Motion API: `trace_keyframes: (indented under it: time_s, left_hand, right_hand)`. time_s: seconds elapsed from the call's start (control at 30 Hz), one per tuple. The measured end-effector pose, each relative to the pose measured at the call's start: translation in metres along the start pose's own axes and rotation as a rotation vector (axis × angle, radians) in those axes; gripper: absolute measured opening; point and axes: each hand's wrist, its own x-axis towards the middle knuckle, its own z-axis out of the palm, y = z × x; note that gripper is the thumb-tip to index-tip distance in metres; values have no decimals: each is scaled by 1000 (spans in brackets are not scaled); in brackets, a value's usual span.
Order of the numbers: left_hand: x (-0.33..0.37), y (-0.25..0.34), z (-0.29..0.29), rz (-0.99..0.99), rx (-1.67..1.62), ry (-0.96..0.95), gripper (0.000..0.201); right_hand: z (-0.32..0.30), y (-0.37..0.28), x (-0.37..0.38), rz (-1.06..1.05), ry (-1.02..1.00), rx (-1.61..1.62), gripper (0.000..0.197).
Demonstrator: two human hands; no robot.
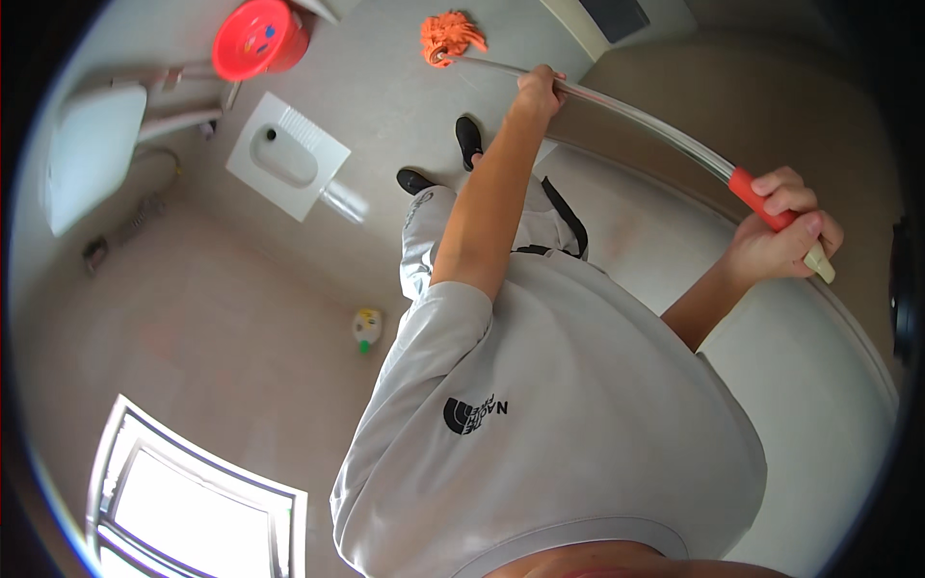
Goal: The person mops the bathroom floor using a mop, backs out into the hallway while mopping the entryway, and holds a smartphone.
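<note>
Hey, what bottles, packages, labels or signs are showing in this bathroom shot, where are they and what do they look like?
Bottle: on the floor below the squat toilet, beside the person's leg; small, white and yellow, green cap.
Logo: printed on the grey shirt; black half-dome with lettering.
No signs or screens.

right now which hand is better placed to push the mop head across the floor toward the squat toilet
Probably the left hand: it grips the mop handle lower down, nearer the orange mop head. The right hand holds the red grip at the top end.
</note>
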Motion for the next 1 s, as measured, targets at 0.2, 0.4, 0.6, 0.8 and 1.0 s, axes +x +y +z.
trace_keyframes:
  time_s: [0.2,0.4,0.6,0.8,1.0]
  left_hand:
    - [-40,-2,-114,124,-25,-54,7]
    - [-63,22,-252,248,-381,-130,22]
    - [-85,-12,-411,468,-903,12,23]
    - [-82,-91,-526,518,-1045,204,20]
    - [-59,-100,-505,570,-1109,176,19]
  right_hand:
    - [58,-30,-19,-2,-87,109,17]
    - [175,-54,-10,16,-537,508,15]
    - [271,-110,-68,104,-1192,756,13]
    - [277,-126,-148,222,-1734,841,6]
    - [269,-76,-105,204,-1837,733,10]
